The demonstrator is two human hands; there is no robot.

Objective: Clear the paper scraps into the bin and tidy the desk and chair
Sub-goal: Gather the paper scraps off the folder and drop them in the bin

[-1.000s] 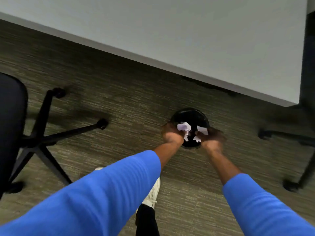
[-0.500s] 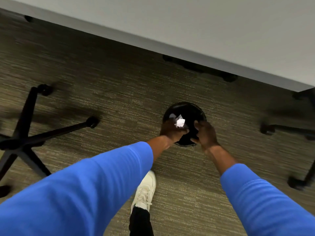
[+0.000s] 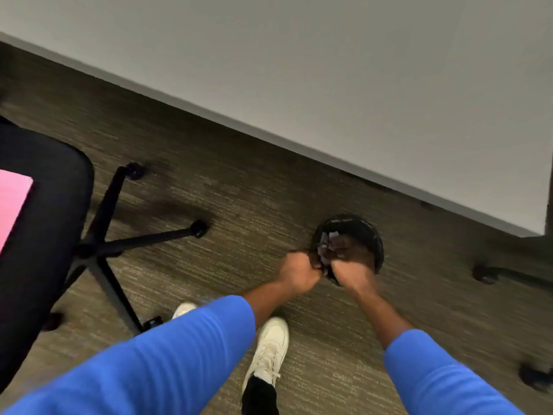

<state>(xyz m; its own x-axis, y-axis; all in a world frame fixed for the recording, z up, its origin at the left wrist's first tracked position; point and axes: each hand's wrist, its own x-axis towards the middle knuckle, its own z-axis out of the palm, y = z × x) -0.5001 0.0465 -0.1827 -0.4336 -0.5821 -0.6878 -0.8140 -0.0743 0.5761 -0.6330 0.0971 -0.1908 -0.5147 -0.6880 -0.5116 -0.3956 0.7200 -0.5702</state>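
Observation:
A round black bin stands on the carpet just below the desk's edge. Pale paper scraps lie in its shaded mouth, between my two hands. My left hand is curled into a fist at the bin's near-left rim, and no paper shows in it. My right hand hangs over the bin with its fingers bent downward; blur hides whether it grips anything. Both arms wear blue sleeves.
The white desk top fills the upper frame. At the left a black office chair carries a pink sheet on its seat, its wheeled base spread toward the bin. Another chair's legs show at the right. My white shoe stands below the bin.
The white scraps that my hands held over the bin now lie lower, inside it. My left hand has closed into a fist. The view swung left, bringing the chair seat and pink sheet in.

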